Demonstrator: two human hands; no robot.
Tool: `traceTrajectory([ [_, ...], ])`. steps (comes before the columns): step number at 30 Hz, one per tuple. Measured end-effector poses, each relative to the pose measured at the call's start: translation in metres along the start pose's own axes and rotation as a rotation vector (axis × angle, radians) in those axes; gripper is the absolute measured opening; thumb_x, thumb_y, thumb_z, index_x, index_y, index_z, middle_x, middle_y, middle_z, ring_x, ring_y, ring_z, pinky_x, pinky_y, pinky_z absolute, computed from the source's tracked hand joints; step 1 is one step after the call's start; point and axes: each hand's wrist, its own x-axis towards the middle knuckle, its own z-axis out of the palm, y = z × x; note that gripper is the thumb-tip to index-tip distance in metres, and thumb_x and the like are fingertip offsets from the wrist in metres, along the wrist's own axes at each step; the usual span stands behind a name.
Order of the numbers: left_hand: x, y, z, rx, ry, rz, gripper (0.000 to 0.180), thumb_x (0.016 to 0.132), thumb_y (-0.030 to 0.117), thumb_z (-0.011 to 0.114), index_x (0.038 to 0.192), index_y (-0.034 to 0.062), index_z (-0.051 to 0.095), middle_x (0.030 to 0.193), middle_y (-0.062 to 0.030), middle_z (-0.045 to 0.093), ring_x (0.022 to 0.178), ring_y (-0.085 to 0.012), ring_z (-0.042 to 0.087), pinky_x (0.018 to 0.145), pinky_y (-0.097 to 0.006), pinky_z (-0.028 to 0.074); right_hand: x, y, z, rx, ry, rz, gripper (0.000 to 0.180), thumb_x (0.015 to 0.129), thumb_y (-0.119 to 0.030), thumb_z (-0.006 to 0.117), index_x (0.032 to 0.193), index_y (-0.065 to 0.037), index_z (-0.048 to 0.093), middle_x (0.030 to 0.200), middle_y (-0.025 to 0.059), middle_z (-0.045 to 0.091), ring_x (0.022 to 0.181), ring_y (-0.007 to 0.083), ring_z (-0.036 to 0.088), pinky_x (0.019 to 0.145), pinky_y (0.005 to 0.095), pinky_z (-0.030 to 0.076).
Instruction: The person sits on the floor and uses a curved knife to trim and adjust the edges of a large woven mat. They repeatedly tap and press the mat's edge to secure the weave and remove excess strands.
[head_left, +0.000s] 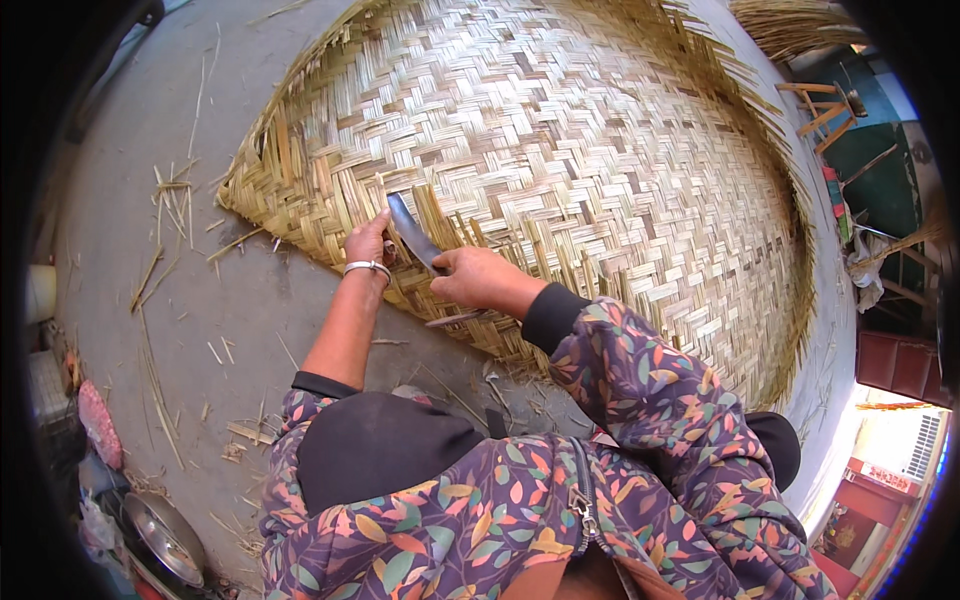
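Observation:
A large woven reed mat (560, 150) lies before me, its near edge turned up with strip ends sticking out. My right hand (480, 278) is closed around the lower end of a dark, shiny, curved blade (412, 228), whose tip points away from me and to the left over the edge weave. Just left of the blade, my left hand (370, 243), with a pale bangle on its wrist, is closed at the mat's edge. A reed strip seems pinched in its fingers, which are partly hidden. Loose upright strips (435, 212) stand beside the blade.
Reed scraps (175, 195) litter the grey floor (120, 240) to the left. A metal basin (165, 535) and a pink item (100, 422) sit at the lower left. At the upper right are a reed bundle (795, 28) and a wooden stool (822, 112).

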Motion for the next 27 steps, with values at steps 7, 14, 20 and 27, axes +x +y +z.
traceTrajectory([
  [7, 0.0, 0.002, 0.003, 0.027, -0.003, -0.088, 0.017, 0.08, 0.021, 0.076, 0.076, 0.012, 0.062, 0.061, 0.0016, 0.056, 0.044, -0.0105, 0.048, 0.038, -0.027, 0.037, 0.008, -0.005, 0.027, -0.206, 0.118, 0.059, 0.045, 0.083, -0.032, 0.059, 0.123, -0.014, 0.061, 0.098, 0.0175, 0.07, 0.096, 0.0346, 0.067, 0.084, 0.0452, 0.052],
  [14, 0.012, 0.006, 0.006, 0.512, -0.009, 0.149, 0.033, 0.083, 0.031, 0.075, 0.076, 0.0013, 0.062, 0.063, -0.0066, 0.061, 0.045, -0.019, 0.058, 0.042, -0.036, 0.042, 0.016, 0.003, 0.031, -0.304, 0.125, 0.025, 0.043, 0.083, -0.031, 0.06, 0.122, -0.013, 0.061, 0.095, 0.0168, 0.07, 0.095, 0.0341, 0.068, 0.082, 0.0453, 0.053],
  [20, -0.012, 0.002, -0.007, 1.14, 0.098, 0.635, 0.046, 0.077, 0.047, 0.077, 0.077, 0.0047, 0.059, 0.076, -0.0159, 0.066, 0.072, -0.0353, 0.064, 0.065, -0.046, 0.049, 0.015, 0.005, 0.035, -0.325, 0.148, -0.025, 0.044, 0.083, -0.031, 0.059, 0.122, -0.01, 0.059, 0.092, 0.017, 0.07, 0.093, 0.0351, 0.068, 0.081, 0.0459, 0.053],
  [27, -0.007, -0.008, 0.0, 1.387, 0.199, 0.661, 0.044, 0.083, 0.049, 0.07, 0.084, 0.0073, 0.058, 0.087, -0.0134, 0.067, 0.081, -0.0357, 0.064, 0.07, -0.047, 0.049, -0.067, 0.02, 0.001, -0.303, -0.029, 0.0, 0.036, 0.082, -0.029, 0.058, 0.111, -0.008, 0.063, 0.095, 0.0193, 0.069, 0.092, 0.0344, 0.068, 0.083, 0.0447, 0.052],
])
